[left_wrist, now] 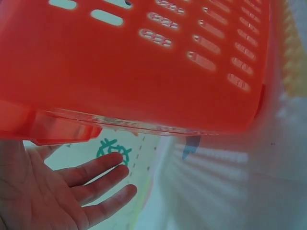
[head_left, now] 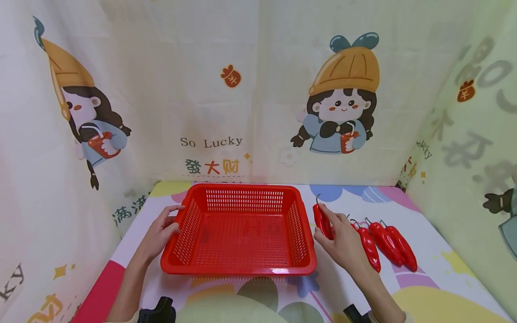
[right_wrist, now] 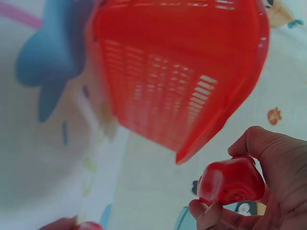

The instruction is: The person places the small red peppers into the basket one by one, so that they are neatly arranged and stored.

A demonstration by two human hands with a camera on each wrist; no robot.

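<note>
A red plastic basket (head_left: pixel 242 242) with slotted walls stands in the middle of the table. At its left rim is my left hand (head_left: pixel 159 235), thumb and index fingertip touching the edge; in the left wrist view its other fingers (left_wrist: pixel 103 189) extend loosely below the rim. My right hand (head_left: pixel 341 237), just right of the basket, holds a glossy red chili pepper (head_left: pixel 322 220) between thumb and fingers, stem pointing up and away. The right wrist view shows this pepper (right_wrist: pixel 230 181) end-on, gripped beside the basket wall (right_wrist: pixel 158 86).
Several more red peppers (head_left: pixel 385 242) lie side by side to the right of my right hand, partly behind it. The table (head_left: pixel 428 233) has a colourful printed cover. Printed cloth curtains (head_left: pixel 266 112) rise behind and on both sides.
</note>
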